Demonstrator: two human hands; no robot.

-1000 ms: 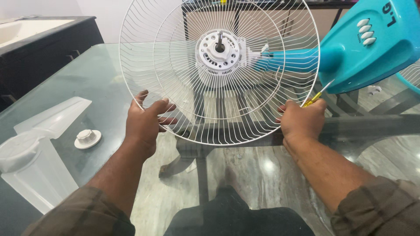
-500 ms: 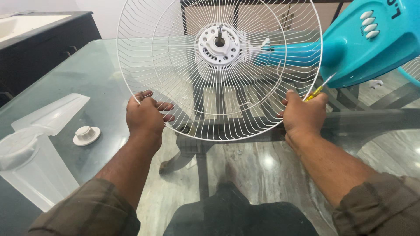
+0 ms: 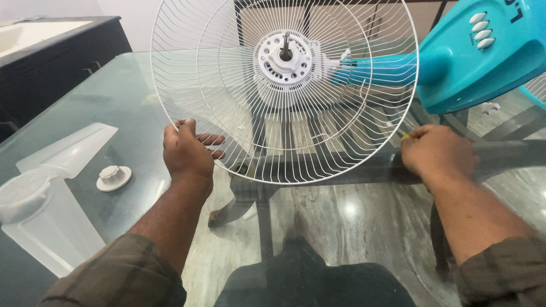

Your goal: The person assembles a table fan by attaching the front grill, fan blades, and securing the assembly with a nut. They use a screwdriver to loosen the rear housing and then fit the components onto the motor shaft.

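Left hand (image 3: pixel 185 150) gripping white wire fan guard (image 3: pixel 227 85) at its lower rim; right hand (image 3: pixel 438 150) just beside guard, fist closed around yellow-tipped tool (image 3: pixel 404 135). Translucent fan blades (image 3: pixel 51 193) lying on glass table (image 3: pixel 114 91).

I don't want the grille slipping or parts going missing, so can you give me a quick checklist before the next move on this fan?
1. Left hand gripping the white wire guard at its lower left rim: ok.
2. Right hand on the guard: not ok, it is off the rim, closed on a yellow-handled tool.
3. Motor shaft bare, no blade on it: ok.
4. Translucent fan blade flat on the glass table: ok.
5. White round cap on the table beside the blade: ok.
6. Guard fastened to the motor: cannot tell.
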